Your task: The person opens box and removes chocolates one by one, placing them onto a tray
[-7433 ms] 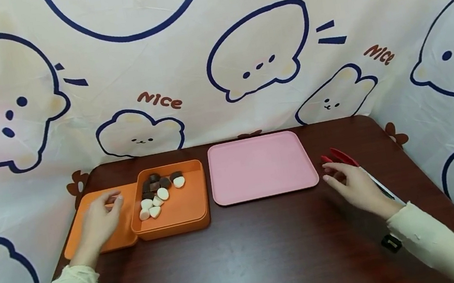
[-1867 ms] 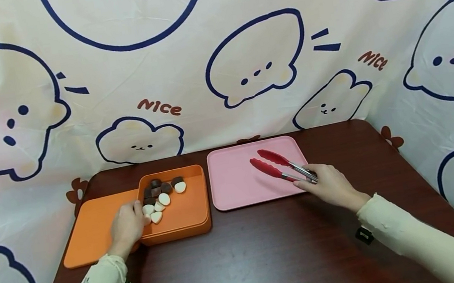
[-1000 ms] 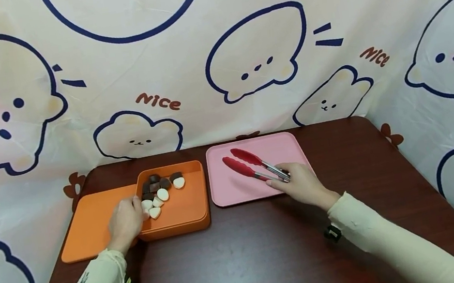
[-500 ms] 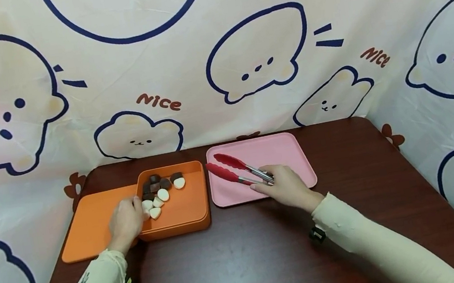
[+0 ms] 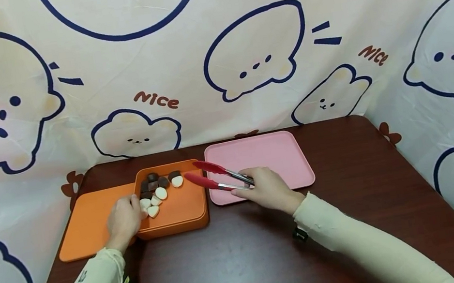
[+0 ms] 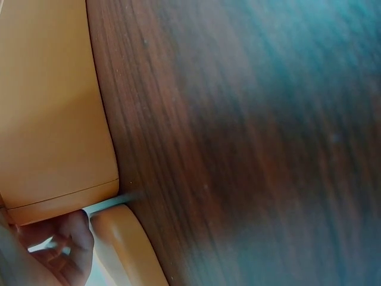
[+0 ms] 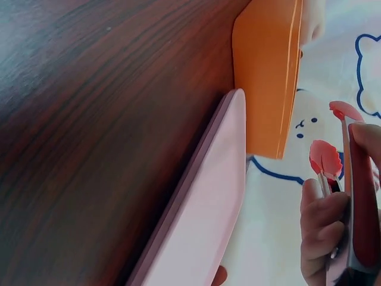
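Observation:
In the head view my left hand (image 5: 124,221) holds the left wall of an orange box (image 5: 185,204). The left wrist view has its curled fingers (image 6: 77,238) against that wall. Inside the box, toward the left and back, lie dark brown pieces (image 5: 153,186) and white pieces (image 5: 161,193) that look like chocolates. My right hand (image 5: 271,191) grips metal tongs (image 5: 232,176) with red tips. The tongs' arms are spread, nothing lies between them, and their tips are over the box's right side.
A pink tray (image 5: 264,155) lies on the dark wooden table (image 5: 244,256), right of the box. Left of the box is a flat orange lid (image 5: 89,223), partly behind my left hand. A patterned cloth (image 5: 179,60) hangs behind the table.
My right hand took up the tongs from the table's right side and carried them left across the pink tray to the box. My left hand moved from over the lid to the box wall.

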`<state>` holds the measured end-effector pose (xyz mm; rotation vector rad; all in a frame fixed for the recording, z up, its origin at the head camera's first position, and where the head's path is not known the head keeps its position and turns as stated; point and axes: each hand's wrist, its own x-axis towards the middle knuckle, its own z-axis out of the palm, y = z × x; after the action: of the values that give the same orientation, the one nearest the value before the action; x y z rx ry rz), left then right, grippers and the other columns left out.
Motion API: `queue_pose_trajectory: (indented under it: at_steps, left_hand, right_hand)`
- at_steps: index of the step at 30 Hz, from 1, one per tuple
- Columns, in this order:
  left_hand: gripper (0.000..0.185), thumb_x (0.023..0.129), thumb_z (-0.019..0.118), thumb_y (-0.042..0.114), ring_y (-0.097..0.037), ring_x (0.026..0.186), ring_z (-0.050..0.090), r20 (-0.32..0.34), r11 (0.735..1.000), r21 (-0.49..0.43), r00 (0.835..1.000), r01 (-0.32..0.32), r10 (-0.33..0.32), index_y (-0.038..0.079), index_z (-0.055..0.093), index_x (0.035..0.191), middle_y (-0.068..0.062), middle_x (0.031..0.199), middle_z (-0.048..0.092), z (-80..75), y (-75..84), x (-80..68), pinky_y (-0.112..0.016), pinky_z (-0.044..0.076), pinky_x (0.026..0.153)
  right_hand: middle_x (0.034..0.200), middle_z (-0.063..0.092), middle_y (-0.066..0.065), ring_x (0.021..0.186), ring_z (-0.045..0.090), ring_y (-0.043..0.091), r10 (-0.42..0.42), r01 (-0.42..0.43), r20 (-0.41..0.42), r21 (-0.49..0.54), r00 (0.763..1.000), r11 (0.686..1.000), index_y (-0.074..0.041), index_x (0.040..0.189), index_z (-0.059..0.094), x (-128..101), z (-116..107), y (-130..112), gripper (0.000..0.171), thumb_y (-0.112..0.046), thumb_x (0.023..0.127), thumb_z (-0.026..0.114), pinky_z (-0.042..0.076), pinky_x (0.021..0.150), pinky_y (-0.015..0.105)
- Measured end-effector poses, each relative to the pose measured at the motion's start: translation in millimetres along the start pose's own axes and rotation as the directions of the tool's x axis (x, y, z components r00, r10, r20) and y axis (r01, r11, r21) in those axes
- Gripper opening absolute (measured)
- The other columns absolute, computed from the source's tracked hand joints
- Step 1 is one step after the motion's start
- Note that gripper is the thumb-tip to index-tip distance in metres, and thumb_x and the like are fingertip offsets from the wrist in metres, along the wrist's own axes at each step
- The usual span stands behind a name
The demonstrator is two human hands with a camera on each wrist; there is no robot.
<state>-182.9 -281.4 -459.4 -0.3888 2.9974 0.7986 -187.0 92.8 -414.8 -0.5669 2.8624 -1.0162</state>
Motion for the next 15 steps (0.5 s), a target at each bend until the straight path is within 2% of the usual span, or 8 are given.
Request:
queue_pose_trajectory:
  at_steps: [4,7,15]
  left_hand:
    - [0.054,0.109,0.025,0.036,-0.032,0.081,0.064,-0.007,1.0,-0.005,1.0,-0.008,0.007,0.007,0.064,0.086,-0.016,0.094,0.073,-0.8,0.5,-0.4,-0.034,0.041,0.06]
    - [0.055,0.109,0.024,0.037,-0.031,0.08,0.064,-0.002,1.0,-0.002,1.0,-0.001,0.001,0.005,0.067,0.093,-0.015,0.092,0.073,-0.9,-0.4,-0.4,-0.033,0.039,0.058]
    - [0.057,0.109,0.023,0.037,-0.037,0.09,0.066,0.015,1.0,0.0,1.0,0.005,-0.005,0.005,0.069,0.103,-0.013,0.096,0.076,-0.5,-1.6,0.9,-0.035,0.041,0.061]
  right_hand:
    - [0.062,0.051,-0.007,0.057,0.045,0.008,-0.03,0.03,0.016,-0.039,0.999,0.999,-0.018,0.106,0.071,1.7,5.5,-9.5,0.033,-0.045,0.088,0.076,0.035,0.05,0.025]
    - [0.061,0.049,-0.007,0.057,0.045,0.008,-0.067,0.069,0.022,-0.078,0.998,0.995,-0.016,0.1,0.07,2.7,8.7,-17.1,0.033,-0.046,0.088,0.075,0.034,0.051,0.025]
    - [0.063,0.054,-0.005,0.06,0.049,0.011,-0.089,0.101,0.076,-0.171,0.993,0.98,-0.016,0.098,0.068,10.5,18.5,-35.8,0.034,-0.049,0.089,0.074,0.038,0.052,0.025]
